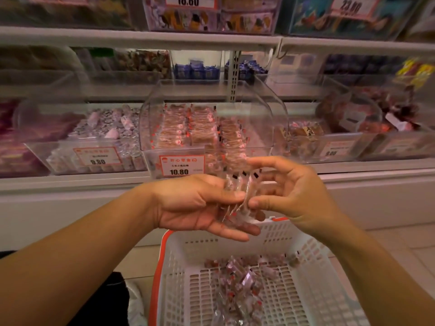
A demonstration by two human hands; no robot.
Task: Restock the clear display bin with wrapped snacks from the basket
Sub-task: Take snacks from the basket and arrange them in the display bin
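Wrapped snacks (237, 196): a small stack is held upright between both hands, above the basket (306, 267) and in front of the clear display bin (207, 118). Left hand (197, 205) pinches the stack with thumb and fingers. Right hand (292, 194) grips its other side, fingers curled. More snacks lie in the basket; stacked rows fill the bin on the shelf (353, 182).
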